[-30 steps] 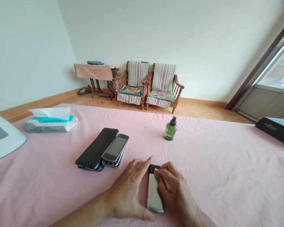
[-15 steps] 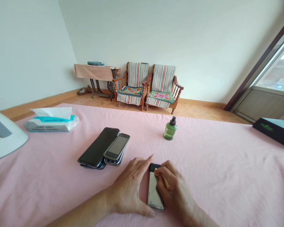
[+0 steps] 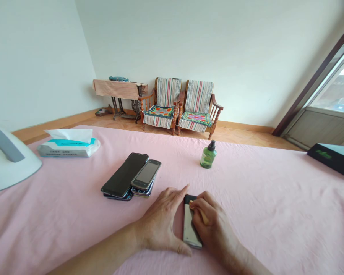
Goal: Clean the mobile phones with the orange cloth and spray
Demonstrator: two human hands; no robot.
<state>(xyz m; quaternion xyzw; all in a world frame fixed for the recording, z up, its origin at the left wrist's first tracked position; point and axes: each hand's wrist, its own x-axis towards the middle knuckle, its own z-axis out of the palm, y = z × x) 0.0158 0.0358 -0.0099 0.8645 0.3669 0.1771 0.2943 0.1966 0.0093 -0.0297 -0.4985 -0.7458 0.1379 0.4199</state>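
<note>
A mobile phone (image 3: 189,225) with a silvery lower face and a dark top end lies on the pink cloth. My left hand (image 3: 162,219) steadies it from the left, thumb at its near end and forefinger by its far end; a gap shows between palm and phone. Bunched in my right hand (image 3: 215,225) is a small yellowish cloth (image 3: 204,217), pressed on the phone's upper part. My right fingers cover much of the cloth and the phone's right side. To the left, a large black smartphone (image 3: 125,173) and a smaller grey phone (image 3: 146,173) lie on top of other phones.
A green spray bottle (image 3: 208,156) stands beyond my hands. At the left are a tissue pack (image 3: 65,148) and a white-and-grey appliance (image 3: 14,164). A black box (image 3: 329,160) sits at the right edge. Two wooden armchairs (image 3: 199,97) stand past the table's far edge.
The whole view has shifted slightly, so the table things appear a little further right. Both hands keep the same pose around the phone, and the cloth stays near its upper end.
</note>
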